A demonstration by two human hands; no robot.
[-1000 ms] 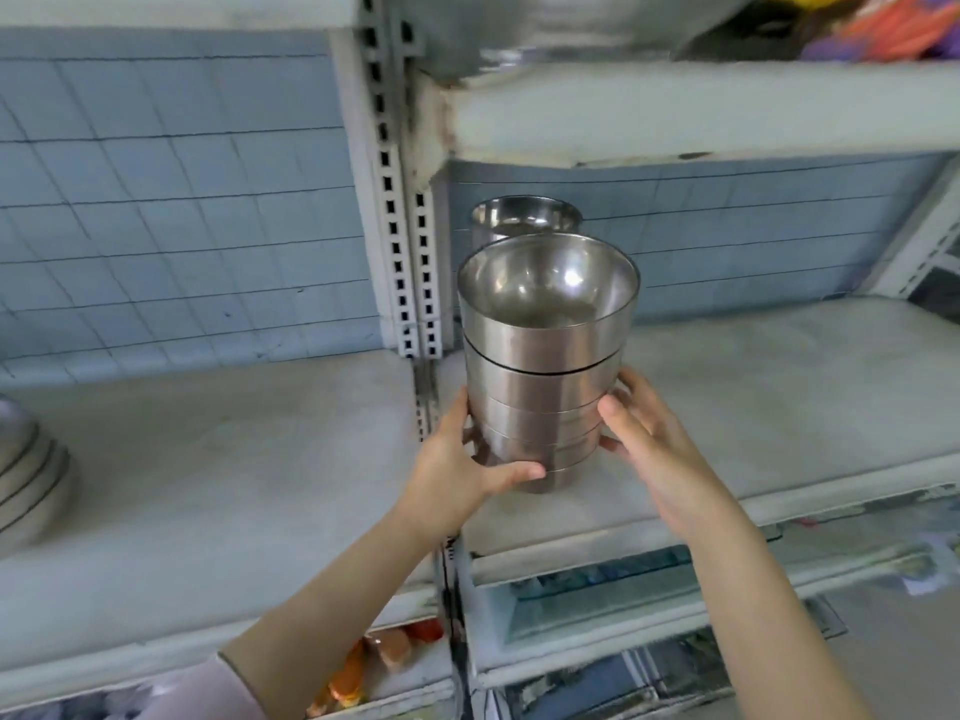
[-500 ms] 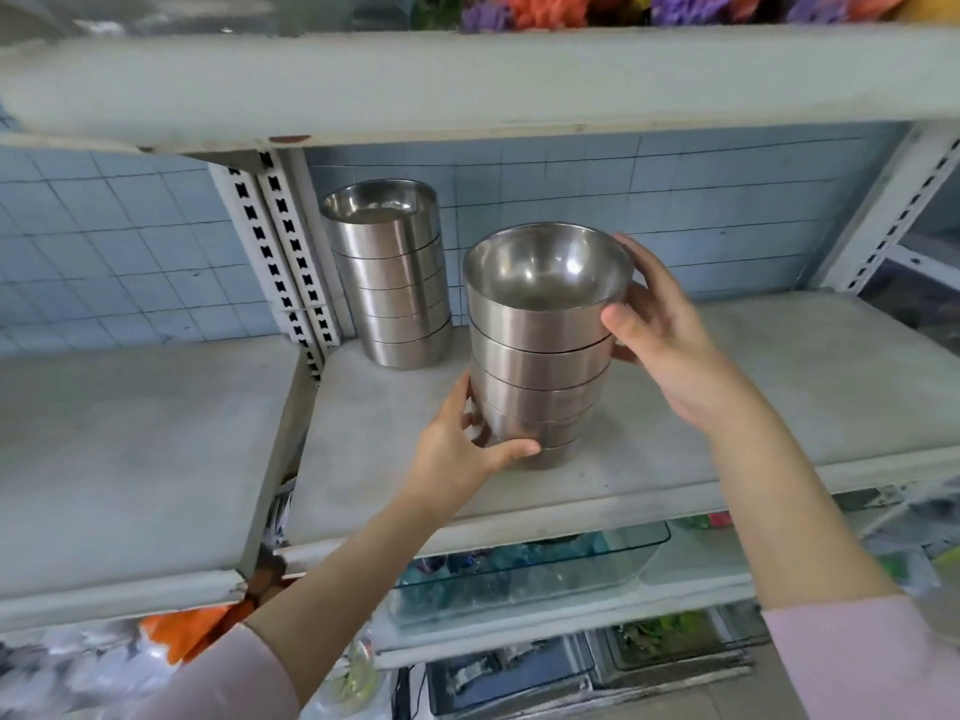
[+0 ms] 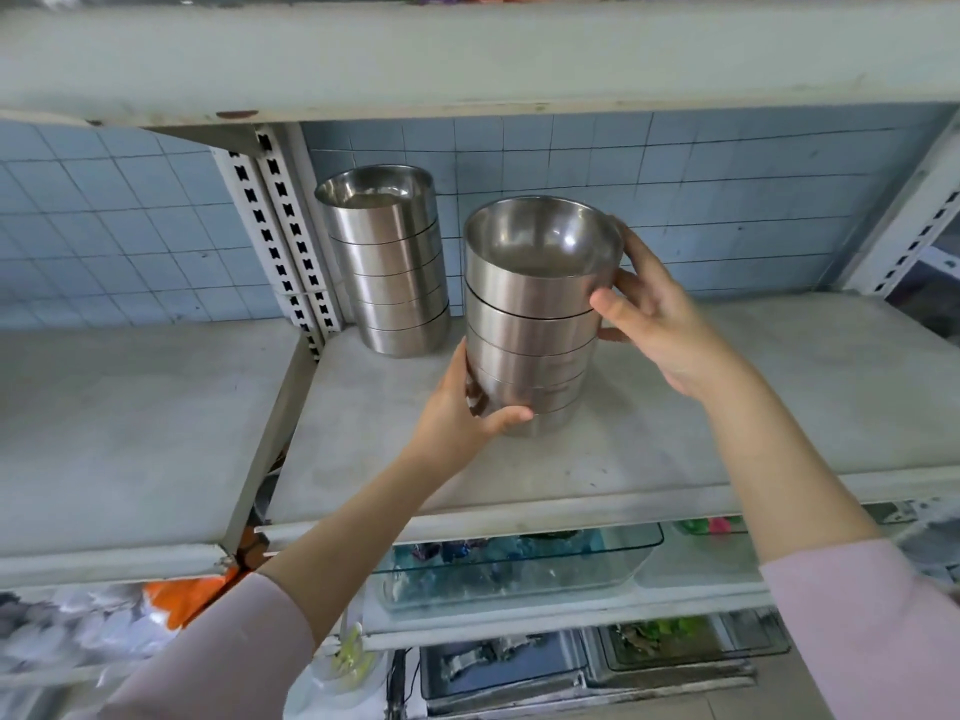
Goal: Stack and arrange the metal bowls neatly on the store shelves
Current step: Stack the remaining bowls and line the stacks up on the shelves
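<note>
A stack of several nested metal bowls is upright over the grey shelf, its base at or just above the shelf surface. My left hand grips the stack's bottom from the left, thumb curled across the front. My right hand holds the top bowls from the right, fingers behind the rim and thumb on the front wall. A second stack of metal bowls stands at the back left of the same shelf, next to the upright post.
A white slotted upright post divides this shelf from the left shelf. Another shelf board hangs close above. Blue tiled wall lies behind. Glass trays and packaged goods sit on lower shelves.
The stack has travelled right and onto the right shelf bay, beside the other stack. My right hand slid from the stack's lower side up to its top bowls.
</note>
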